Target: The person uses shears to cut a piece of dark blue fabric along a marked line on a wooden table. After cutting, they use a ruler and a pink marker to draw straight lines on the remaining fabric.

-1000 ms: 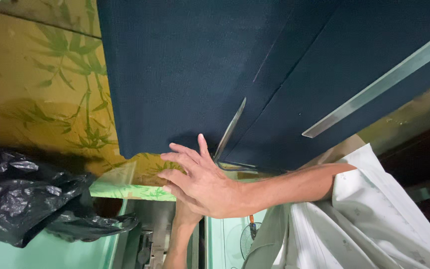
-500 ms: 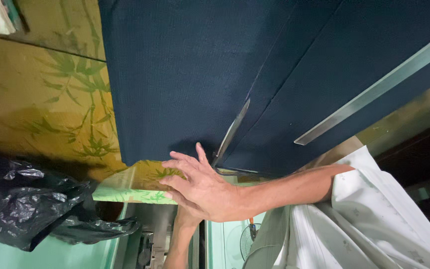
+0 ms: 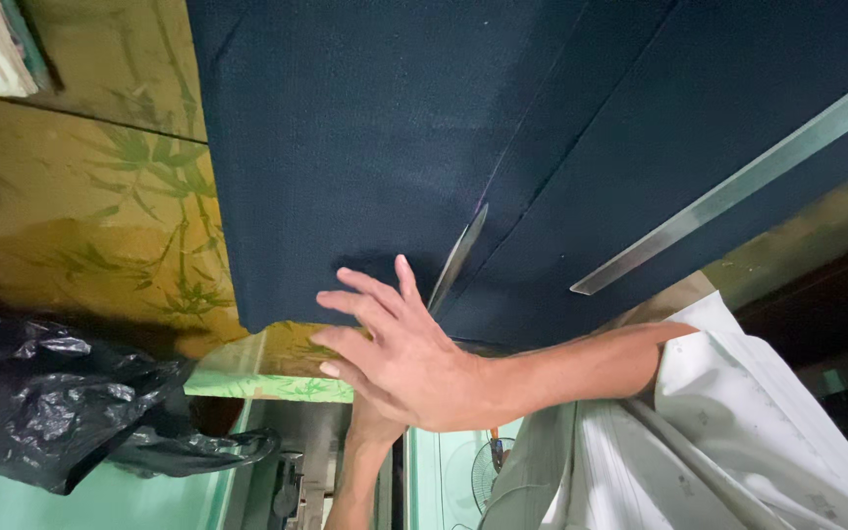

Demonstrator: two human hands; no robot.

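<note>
At the table's near edge, a dark navy fabric (image 3: 375, 147) lies spread over a bamboo-patterned tabletop (image 3: 80, 226), a crumpled black plastic bag (image 3: 41, 402) just beside it. One hand (image 3: 404, 358) rests flat on the cloth, fingers (image 3: 360, 294) spread wide. Scissor blades (image 3: 455, 260) poke out past them. The other hand (image 3: 370, 427) sits mostly hidden beneath; its grip cannot be told.

Hand (image 3: 399, 358) slightly lower on dark fabric (image 3: 365, 147) vs before
</note>
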